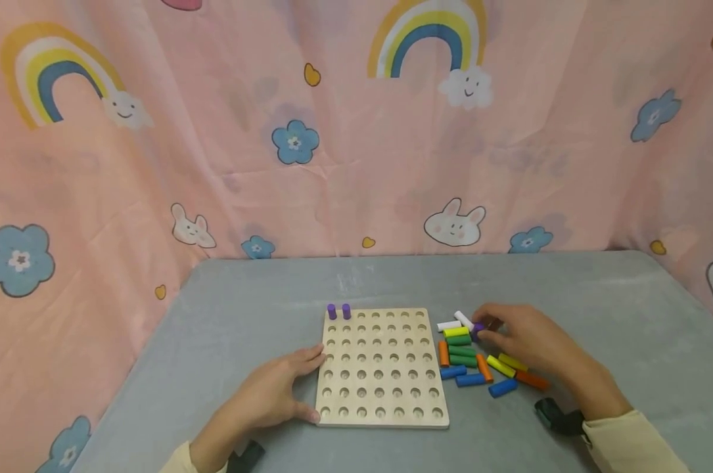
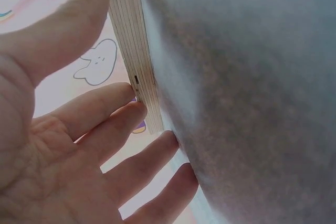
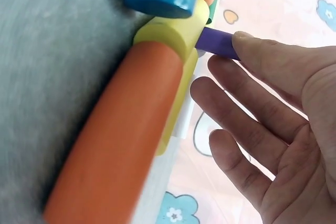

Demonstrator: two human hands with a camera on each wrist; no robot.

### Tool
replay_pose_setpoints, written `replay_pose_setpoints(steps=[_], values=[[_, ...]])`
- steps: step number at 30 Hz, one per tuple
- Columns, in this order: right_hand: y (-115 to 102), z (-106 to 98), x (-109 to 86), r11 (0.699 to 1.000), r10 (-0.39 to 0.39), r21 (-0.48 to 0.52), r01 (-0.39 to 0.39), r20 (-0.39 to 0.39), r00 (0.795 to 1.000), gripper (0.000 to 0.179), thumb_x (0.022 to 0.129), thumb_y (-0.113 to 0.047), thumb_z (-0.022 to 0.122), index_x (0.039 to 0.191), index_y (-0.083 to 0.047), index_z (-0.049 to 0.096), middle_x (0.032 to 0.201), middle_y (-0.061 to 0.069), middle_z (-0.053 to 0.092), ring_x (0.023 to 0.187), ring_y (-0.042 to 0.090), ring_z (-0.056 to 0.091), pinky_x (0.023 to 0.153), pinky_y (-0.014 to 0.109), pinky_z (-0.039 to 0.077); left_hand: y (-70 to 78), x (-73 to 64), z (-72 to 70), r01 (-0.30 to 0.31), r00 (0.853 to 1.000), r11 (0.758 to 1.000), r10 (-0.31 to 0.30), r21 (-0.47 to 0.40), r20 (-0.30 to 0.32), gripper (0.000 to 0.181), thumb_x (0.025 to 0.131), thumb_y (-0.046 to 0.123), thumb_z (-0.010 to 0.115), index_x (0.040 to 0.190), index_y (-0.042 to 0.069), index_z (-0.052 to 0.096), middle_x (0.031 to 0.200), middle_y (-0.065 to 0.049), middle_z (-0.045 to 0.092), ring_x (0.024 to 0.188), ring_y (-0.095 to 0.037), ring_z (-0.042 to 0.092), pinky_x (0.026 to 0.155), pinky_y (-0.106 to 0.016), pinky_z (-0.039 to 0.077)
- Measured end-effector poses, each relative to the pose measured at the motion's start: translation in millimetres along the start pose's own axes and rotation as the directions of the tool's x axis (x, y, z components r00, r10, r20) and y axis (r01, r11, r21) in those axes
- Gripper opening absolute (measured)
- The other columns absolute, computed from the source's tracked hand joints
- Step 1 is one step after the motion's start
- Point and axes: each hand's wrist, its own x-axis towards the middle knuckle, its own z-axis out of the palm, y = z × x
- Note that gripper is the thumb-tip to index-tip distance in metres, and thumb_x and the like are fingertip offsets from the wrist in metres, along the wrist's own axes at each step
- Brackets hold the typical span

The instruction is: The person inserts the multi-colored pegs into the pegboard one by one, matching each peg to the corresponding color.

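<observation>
A square wooden pegboard (image 1: 370,366) with rows of round holes lies on the grey table. Two purple pegs (image 1: 339,311) stand upright in its far left holes. My left hand (image 1: 276,387) rests against the board's left side, thumb at the near corner and fingers fairly straight along the edge; the left wrist view shows fingertips (image 2: 137,109) at the layered wooden side. Right of the board, my right hand (image 1: 524,335) pinches another purple peg (image 3: 218,43) between thumb and fingers at the far end of the loose pegs, its other fingers loosely bent.
Loose pegs lie scattered right of the board: white (image 1: 449,326), green (image 1: 462,356), orange (image 1: 532,380), yellow (image 1: 501,366) and blue (image 1: 503,388). The grey table (image 1: 244,295) ends at a pink patterned curtain (image 1: 344,197) behind.
</observation>
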Motion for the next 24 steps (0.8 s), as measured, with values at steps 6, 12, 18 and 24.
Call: replay_pose_setpoints(steps=[6,12,18,24], values=[[-1,3,1.3,1.0,0.011,0.01,-0.011,0.006,1.0,0.025,0.092,-0.027,0.072,0.114,-0.018,0.068,0.099,-0.004,0.071,0.089,0.015,0.062,0.086,0.049,0.058,-1.6,-0.5,-0.4,-0.001,1.0,1.0,0.001,0.004,-0.006,0.094,0.061,0.036,0.092,0.144,0.015,0.053,0.156,0.0,0.045,0.143,-0.031,0.044,0.115,-0.056,0.038],[0,7,1.8,1.0,0.007,0.016,-0.007,-0.003,1.0,0.024,0.092,-0.026,0.072,0.114,-0.017,0.067,0.101,-0.003,0.072,0.092,0.017,0.064,0.088,0.053,0.057,-3.2,0.7,1.3,-0.009,1.0,1.0,0.009,0.016,-0.001,0.094,0.062,0.037,0.092,0.145,0.016,0.052,0.157,0.001,0.044,0.144,-0.03,0.044,0.115,-0.056,0.038],[0,6,1.0,1.0,-0.022,0.021,0.023,-0.025,0.999,0.024,0.092,-0.026,0.071,0.114,-0.017,0.068,0.101,-0.004,0.072,0.091,0.015,0.064,0.085,0.049,0.058,-3.4,0.2,2.3,-0.004,1.0,1.0,0.004,0.011,-0.004,0.094,0.062,0.035,0.092,0.145,0.015,0.053,0.156,-0.001,0.044,0.143,-0.031,0.044,0.115,-0.056,0.038],[-8,-2,3.1,0.999,-0.045,-0.006,0.045,-0.067,0.997,0.023,0.093,-0.027,0.07,0.115,-0.018,0.069,0.099,-0.005,0.072,0.09,0.015,0.064,0.078,0.042,0.058,-2.2,0.1,2.5,-0.006,1.0,1.0,0.006,0.0,-0.006,0.093,0.062,0.035,0.092,0.144,0.015,0.053,0.156,0.0,0.044,0.143,-0.031,0.044,0.114,-0.057,0.039]])
